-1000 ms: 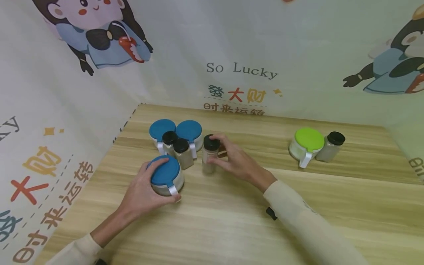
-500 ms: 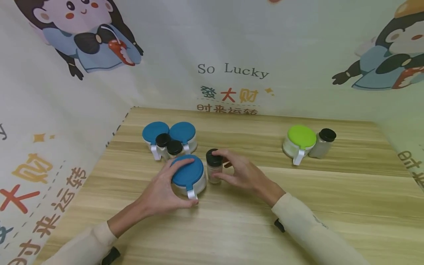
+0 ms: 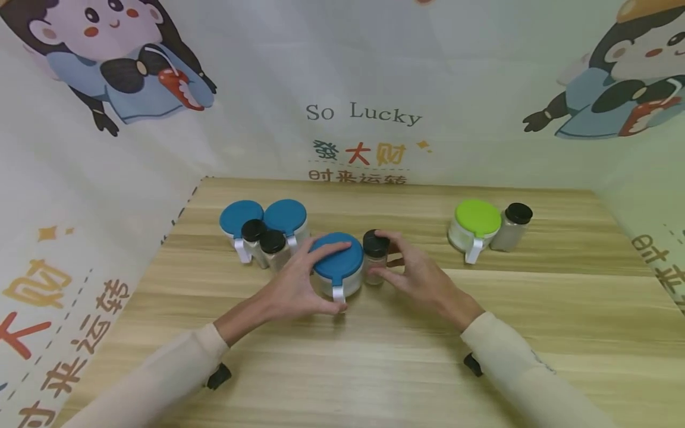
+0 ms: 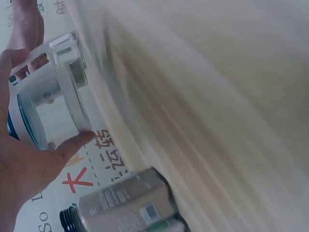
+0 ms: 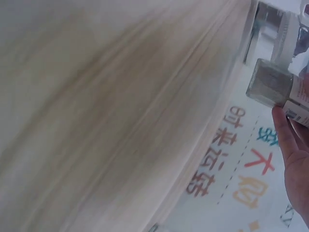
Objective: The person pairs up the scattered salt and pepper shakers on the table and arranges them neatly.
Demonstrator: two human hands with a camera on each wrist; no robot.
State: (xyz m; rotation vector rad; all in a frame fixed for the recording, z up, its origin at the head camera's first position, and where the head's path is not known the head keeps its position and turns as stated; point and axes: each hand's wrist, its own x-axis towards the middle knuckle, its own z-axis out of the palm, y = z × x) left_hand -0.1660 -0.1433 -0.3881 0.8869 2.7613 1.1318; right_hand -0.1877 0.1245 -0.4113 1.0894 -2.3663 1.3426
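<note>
My left hand (image 3: pixel 291 282) grips a round seasoning jar (image 3: pixel 338 258) with a blue lid, fingers over the lid and thumb low near its white handle. Its clear body (image 4: pixel 60 113) shows in the left wrist view. Just right of it, my right hand (image 3: pixel 423 276) holds a spice bottle (image 3: pixel 376 245) by its side, one finger at the black cap. The right wrist view shows the bottle's glass base (image 5: pixel 270 83) above the thumb side of that hand. Jar and bottle stand side by side, nearly touching in the head view.
Behind my left hand are two more blue-lidded jars (image 3: pixel 286 215) with two black-capped spice bottles (image 3: pixel 274 248) before them. Farther right stand a green-lidded jar (image 3: pixel 478 220) and another black-capped bottle (image 3: pixel 512 229). Printed cloth (image 3: pixel 257 71) walls the wooden table (image 3: pixel 374 362) at back and sides.
My left hand has carried the blue-lidded jar rightward, away from the other blue-lidded jars, up beside the spice bottle. My right hand keeps hold of the bottle, now farther right. The head view has shifted.
</note>
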